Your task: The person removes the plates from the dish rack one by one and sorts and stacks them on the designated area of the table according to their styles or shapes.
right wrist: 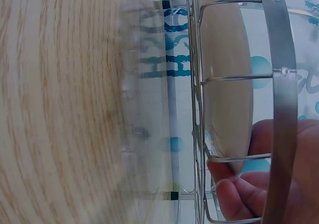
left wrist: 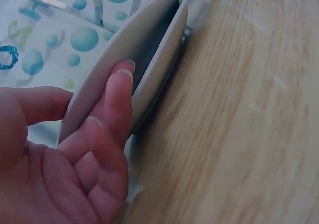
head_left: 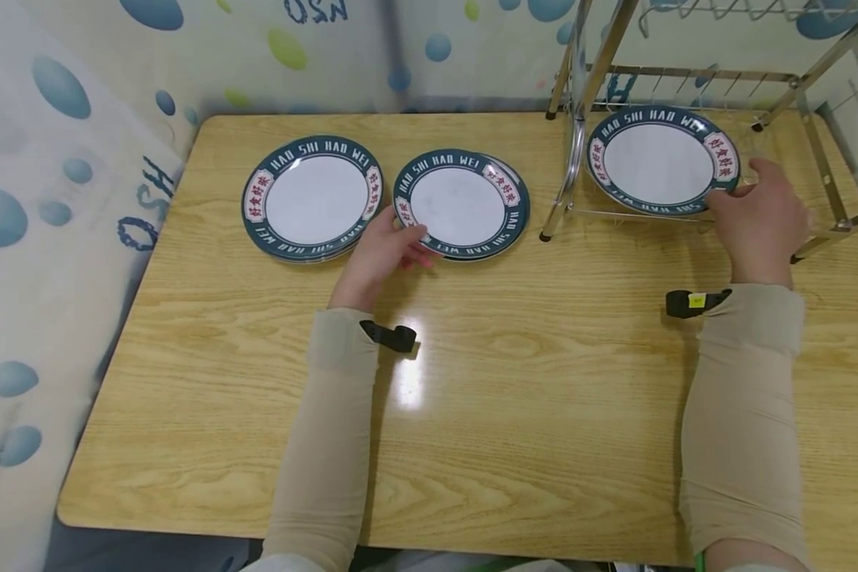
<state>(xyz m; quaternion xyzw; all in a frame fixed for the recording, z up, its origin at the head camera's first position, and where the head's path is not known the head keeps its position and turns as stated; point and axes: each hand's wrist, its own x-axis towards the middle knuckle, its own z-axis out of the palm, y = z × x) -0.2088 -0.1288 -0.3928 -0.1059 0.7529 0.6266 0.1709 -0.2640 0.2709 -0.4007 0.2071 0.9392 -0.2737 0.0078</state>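
My left hand (head_left: 375, 258) pinches the near-left rim of a white plate (head_left: 457, 206) with a dark green lettered border. In the left wrist view, the thumb lies on one side of this upper plate (left wrist: 107, 57) and fingers on its underside. A second plate (left wrist: 162, 59) sits beneath it, with a wedge-shaped gap between the two. Over at the right, my right hand (head_left: 765, 218) grips the right rim of a matching plate (head_left: 658, 163) at the lower level of a metal rack. Rack wires cross in front of that plate's pale underside (right wrist: 227, 59) in the right wrist view.
Left of my left hand lies a stack of matching plates (head_left: 314, 199). The metal rack (head_left: 579, 119) stands at the table's back right, its upper wire shelf (head_left: 751, 9) above the right plate. A patterned wall covering (head_left: 436, 79) borders the wooden table (head_left: 508, 397).
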